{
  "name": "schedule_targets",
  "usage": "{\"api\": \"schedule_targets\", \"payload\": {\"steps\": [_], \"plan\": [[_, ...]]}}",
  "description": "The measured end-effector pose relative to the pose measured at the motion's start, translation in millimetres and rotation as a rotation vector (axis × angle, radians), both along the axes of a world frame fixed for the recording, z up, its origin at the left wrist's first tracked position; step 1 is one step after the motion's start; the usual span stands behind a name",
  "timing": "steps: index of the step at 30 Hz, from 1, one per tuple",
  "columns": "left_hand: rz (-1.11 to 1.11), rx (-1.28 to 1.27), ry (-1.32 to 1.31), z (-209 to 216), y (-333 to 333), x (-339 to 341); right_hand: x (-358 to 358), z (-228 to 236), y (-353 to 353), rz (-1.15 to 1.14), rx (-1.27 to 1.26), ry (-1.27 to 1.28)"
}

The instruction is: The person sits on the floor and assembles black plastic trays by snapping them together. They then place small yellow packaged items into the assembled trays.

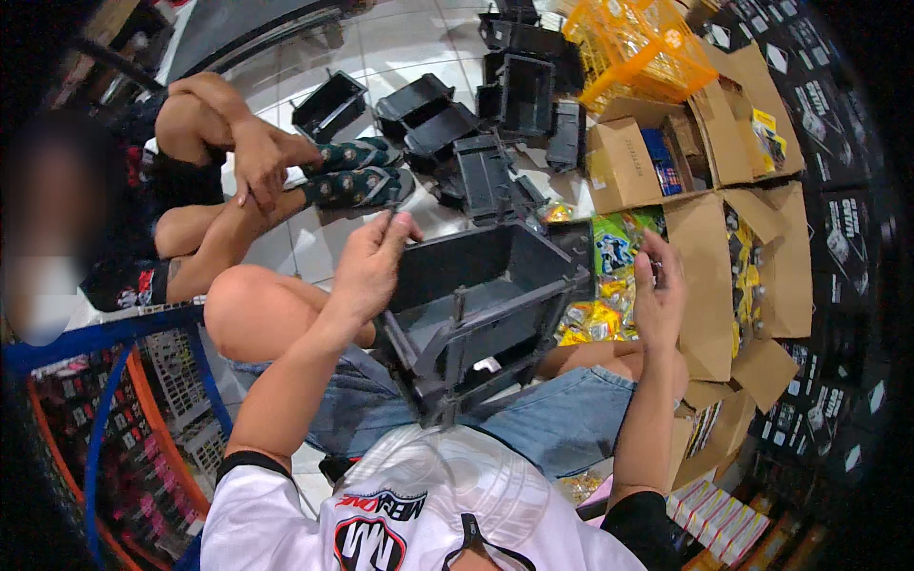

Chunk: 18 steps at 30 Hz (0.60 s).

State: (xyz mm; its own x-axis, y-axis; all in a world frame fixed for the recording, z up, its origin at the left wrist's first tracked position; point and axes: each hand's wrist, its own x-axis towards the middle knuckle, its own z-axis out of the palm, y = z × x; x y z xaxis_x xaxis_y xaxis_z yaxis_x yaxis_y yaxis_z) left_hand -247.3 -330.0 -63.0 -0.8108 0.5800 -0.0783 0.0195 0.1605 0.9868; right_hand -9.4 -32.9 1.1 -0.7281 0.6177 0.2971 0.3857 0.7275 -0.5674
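Note:
A dark grey plastic storage bin (452,314) sits tilted between my knees, its open top facing up. By its far left rim is my left hand (367,271), closed, thumb and fingers together. A small dark bit shows at those fingertips, too small to name. My right hand (659,300) is raised to the right of the bin, apart from it, with fingers curled toward the thumb. Something small and dark seems to be between them, but I cannot make it out. Yellow and green packets (609,309) lie beyond that hand.
Several more black bins (486,176) lie piled on the tiled floor ahead. A yellow crate (638,52) and open cardboard boxes (700,276) line the right. At the left a person (205,171) sits with hands clasped over the knees. A blue metal frame (114,338) stands nearer on the left.

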Motion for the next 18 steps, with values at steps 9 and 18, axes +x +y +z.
{"api": "schedule_targets", "payload": {"steps": [9,18], "plan": [[-0.223,-0.218,-0.229,-22.1,10.7,14.3,-35.8,25.3,-76.2,0.465,-0.090,0.100],[-0.273,-0.341,-0.135,-22.4,26.7,21.9,-56.1,25.0,-109.1,0.575,-0.591,-0.198]]}}
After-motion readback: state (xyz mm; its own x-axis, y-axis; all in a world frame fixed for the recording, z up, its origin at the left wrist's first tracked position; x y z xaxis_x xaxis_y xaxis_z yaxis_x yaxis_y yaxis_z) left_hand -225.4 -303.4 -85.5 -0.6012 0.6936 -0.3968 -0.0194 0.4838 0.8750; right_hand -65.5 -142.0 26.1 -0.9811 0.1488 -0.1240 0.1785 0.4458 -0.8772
